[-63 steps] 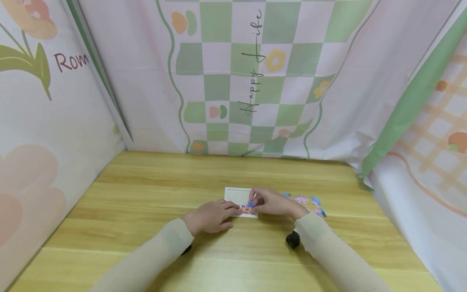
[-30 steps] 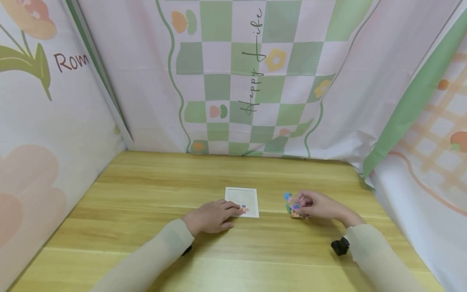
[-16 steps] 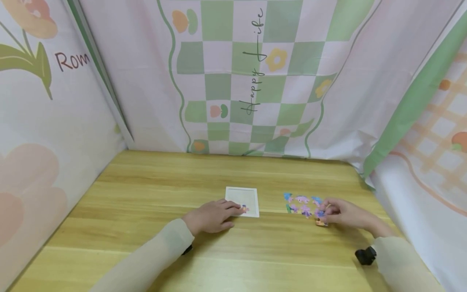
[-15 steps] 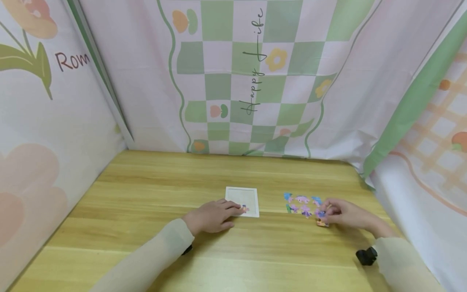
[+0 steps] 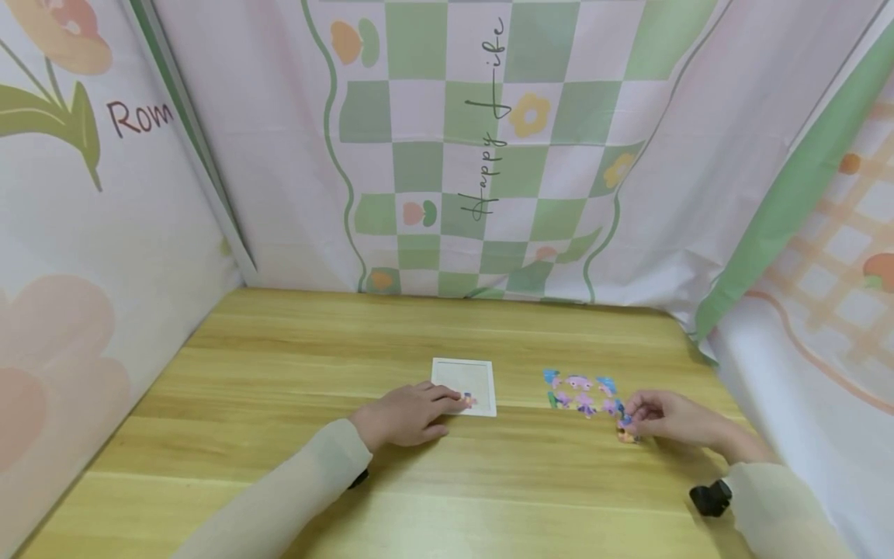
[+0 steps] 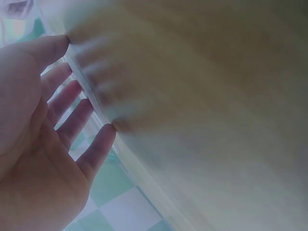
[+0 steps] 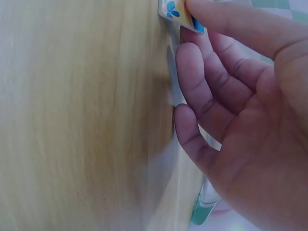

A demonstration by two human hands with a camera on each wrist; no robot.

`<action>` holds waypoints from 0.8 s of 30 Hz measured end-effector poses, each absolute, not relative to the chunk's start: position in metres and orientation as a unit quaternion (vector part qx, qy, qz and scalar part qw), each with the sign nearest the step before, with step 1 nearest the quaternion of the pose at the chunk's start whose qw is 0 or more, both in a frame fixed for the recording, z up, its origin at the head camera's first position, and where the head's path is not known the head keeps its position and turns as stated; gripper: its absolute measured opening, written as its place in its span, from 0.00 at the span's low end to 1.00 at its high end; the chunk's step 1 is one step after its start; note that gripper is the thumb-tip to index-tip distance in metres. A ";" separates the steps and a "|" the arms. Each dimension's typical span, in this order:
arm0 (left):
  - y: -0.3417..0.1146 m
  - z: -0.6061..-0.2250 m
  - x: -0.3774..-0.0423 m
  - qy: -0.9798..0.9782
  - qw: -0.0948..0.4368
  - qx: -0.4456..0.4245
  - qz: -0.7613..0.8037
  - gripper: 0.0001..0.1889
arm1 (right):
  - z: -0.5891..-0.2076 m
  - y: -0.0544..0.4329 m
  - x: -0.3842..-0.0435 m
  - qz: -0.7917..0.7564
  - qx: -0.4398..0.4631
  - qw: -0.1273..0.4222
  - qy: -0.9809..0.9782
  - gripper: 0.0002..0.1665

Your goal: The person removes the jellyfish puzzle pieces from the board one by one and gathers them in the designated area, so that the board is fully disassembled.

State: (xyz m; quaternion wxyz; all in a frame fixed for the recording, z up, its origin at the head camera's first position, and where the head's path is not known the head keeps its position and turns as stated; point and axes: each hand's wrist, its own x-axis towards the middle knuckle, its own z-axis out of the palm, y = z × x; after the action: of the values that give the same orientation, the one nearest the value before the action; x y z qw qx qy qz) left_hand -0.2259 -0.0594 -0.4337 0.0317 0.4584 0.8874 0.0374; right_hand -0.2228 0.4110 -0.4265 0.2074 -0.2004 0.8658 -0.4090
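The right hand [image 5: 677,415] has gone away from the white puzzle tray [image 5: 459,374] and over to the loose puzzle pieces [image 5: 585,402]. It is now at their right end, a bit closer to the person. Its grip pinches a puzzle piece [image 5: 627,428] between thumb and fingers. So that piece seems to be back with the loose ones, and I think most of the tray is left to fill. Just one small piece [image 5: 470,401] shows in it.

The pinched piece is low by the worktop [image 5: 314,341]; I can't tell if it touches. Its orange part points to the person and its blue part points away. Its long way seems to run from far to near, but fingers hide some. The left hand [image 5: 408,411] has stayed on the tray's near left part, fingers loose, grasping nothing.
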 end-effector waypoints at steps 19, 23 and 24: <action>-0.059 -0.434 -0.225 0.890 0.033 0.453 0.040 0.27 | -0.429 0.407 -0.223 -0.407 -0.206 0.186 0.870 0.14; -0.059 -0.434 -0.225 0.890 0.033 0.454 0.040 0.27 | -0.430 0.406 -0.223 -0.404 -0.201 0.181 0.874 0.14; -0.059 -0.434 -0.225 0.890 0.034 0.454 0.039 0.27 | -0.430 0.406 -0.223 -0.402 -0.200 0.179 0.875 0.14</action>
State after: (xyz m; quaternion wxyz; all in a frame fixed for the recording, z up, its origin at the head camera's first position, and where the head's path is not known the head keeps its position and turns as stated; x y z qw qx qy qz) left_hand -0.2250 -0.0592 -0.4340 0.0338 0.4535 0.8898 0.0387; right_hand -0.2227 0.4064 -0.4299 0.1793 -0.2000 0.8755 -0.4017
